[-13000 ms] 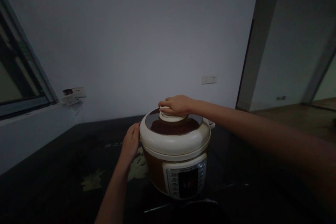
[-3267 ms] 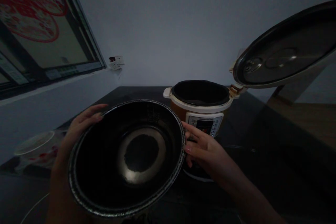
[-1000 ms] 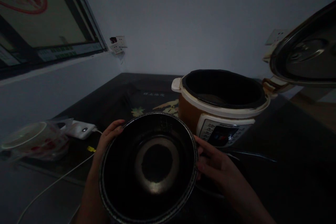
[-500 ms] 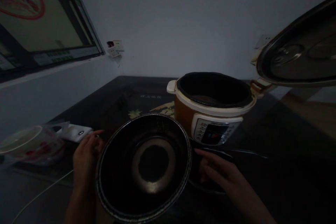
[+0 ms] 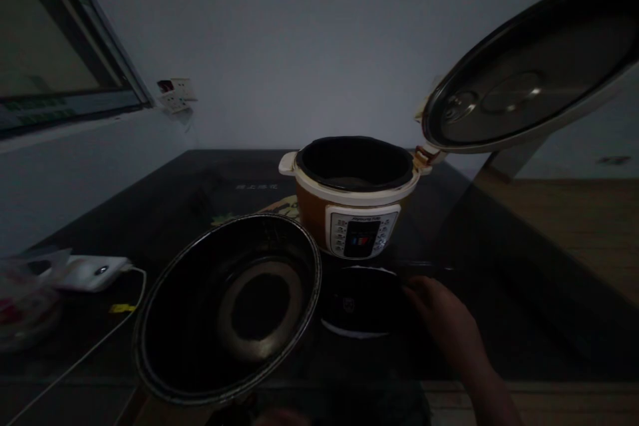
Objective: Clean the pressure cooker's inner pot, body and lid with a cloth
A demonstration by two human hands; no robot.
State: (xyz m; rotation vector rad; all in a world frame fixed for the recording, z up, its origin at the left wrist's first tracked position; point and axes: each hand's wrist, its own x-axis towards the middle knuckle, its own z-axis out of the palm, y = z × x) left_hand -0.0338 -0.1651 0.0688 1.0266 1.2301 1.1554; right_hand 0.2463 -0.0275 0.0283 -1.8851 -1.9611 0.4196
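Note:
A dark inner pot (image 5: pixel 272 259) with a worn, pale ring on its bottom tilts at the front left, its mouth facing me. My left hand is mostly hidden by the pot; a dim patch of skin shows below its rim, and the fingers cannot be made out. To the right, a flat black oval pad (image 5: pixel 364 303) with a pale edge and a small emblem lies on the counter. At its right end my right hand (image 5: pixel 444 313) has its fingers curled onto it. Behind stands a brown and white electric pressure cooker (image 5: pixel 312 206), its lid (image 5: pixel 529 93) raised to the right.
A white device (image 5: pixel 92 273) with a cable lies at the left, beside a plastic-wrapped container (image 5: pixel 24 309). Wall sockets (image 5: pixel 177 93) are in the back left corner by the window. The dark counter (image 5: pixel 239 170) meets the wall behind the cooker.
The view has turned right, so the cooker and pot appear further left. My right hand has gone to the pad's right end and curled its fingers. My left hand has dropped from sight behind the pot.

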